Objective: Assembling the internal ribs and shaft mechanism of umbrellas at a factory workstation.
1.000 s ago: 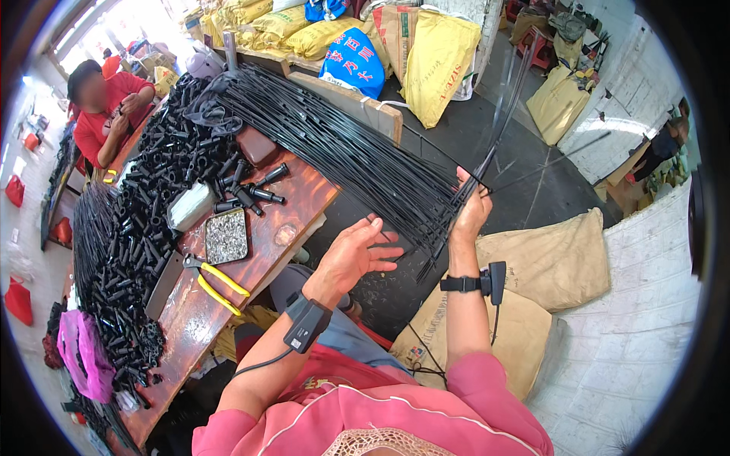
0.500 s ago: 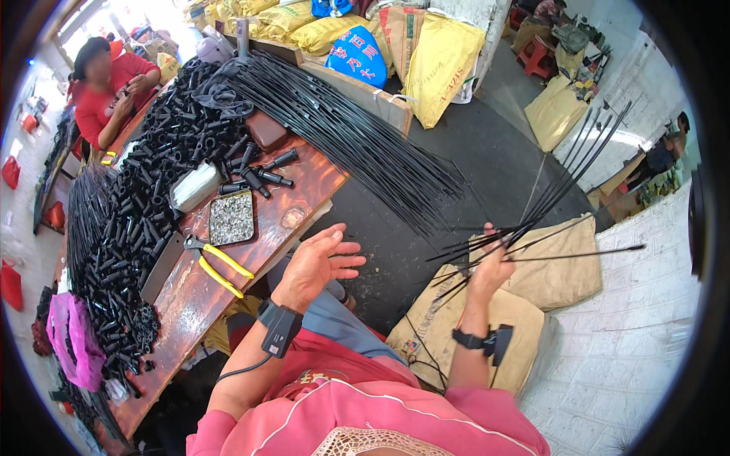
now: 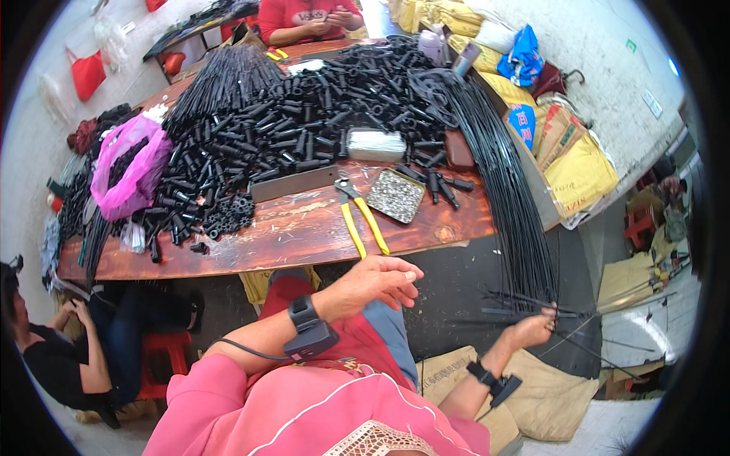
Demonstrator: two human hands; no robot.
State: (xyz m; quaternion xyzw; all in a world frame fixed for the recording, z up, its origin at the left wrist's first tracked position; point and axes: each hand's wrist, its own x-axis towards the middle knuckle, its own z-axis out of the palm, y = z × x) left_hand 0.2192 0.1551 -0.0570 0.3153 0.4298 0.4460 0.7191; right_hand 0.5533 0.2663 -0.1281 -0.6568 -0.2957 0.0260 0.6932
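My right hand (image 3: 532,327) is closed around several thin black rods (image 3: 579,343), off the right end of the table; the rods fan out to both sides of the fist. Just beyond it hangs a long bundle of similar black rods (image 3: 517,205), draped over the table's right edge. Nothing is in my left hand (image 3: 376,285), held in front of my body with its fingers loosely stretched. Yellow-handled pliers (image 3: 363,220) lie close to it at the table's near edge. Beside them sits a square tin (image 3: 396,195) of small metal pieces.
Black tubular plastic parts (image 3: 304,114) are heaped across the wooden table (image 3: 293,239). A pink plastic bag (image 3: 131,171) stands at its left. One person (image 3: 308,19) sits across the table, another (image 3: 57,349) at lower left. Yellow sacks (image 3: 582,178) and flattened brown sacks (image 3: 551,395) are on the right.
The view has turned left, bringing the table to the middle. My right hand still grips the rods, now beside the hanging bundle. My left hand stays empty, its fingers less spread.
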